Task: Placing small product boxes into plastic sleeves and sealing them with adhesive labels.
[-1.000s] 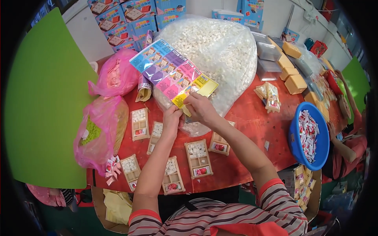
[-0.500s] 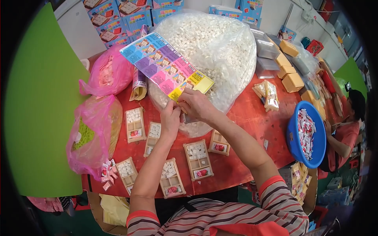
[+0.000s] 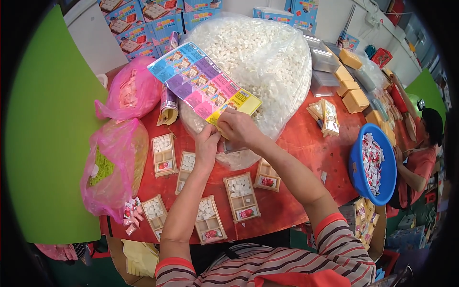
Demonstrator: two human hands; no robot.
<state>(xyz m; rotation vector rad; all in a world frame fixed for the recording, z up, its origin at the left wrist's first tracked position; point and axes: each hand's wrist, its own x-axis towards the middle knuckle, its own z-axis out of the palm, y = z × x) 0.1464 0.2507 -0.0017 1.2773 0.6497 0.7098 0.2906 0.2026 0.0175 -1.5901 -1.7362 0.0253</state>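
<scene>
A colourful sheet of stickers (image 3: 191,81), banded blue, purple, pink and yellow, slants over a big clear bag of white cubes (image 3: 248,52). At its yellow lower corner, my left hand (image 3: 208,142) and my right hand (image 3: 236,125) are side by side, fingers closed on the edge of the sheet. A clear plastic piece (image 3: 232,146) shows partly under my right hand; whether I grip it, I cannot tell. Below my hands stand several small wooden trays, among them a compartmented tray (image 3: 241,197) with white cubes and a red-printed sachet.
Pink plastic bags (image 3: 131,86) lie at the left, near a rolled purple sheet (image 3: 168,106). A blue basin (image 3: 355,165) of sachets stands at the right, with clear containers (image 3: 323,60) and tan boxes (image 3: 356,100) behind it. Another person (image 3: 420,167) works at the far right.
The whole view has shifted slightly. Both hands stay at the yellow corner of the sticker sheet, with only a small movement of the fingers.
</scene>
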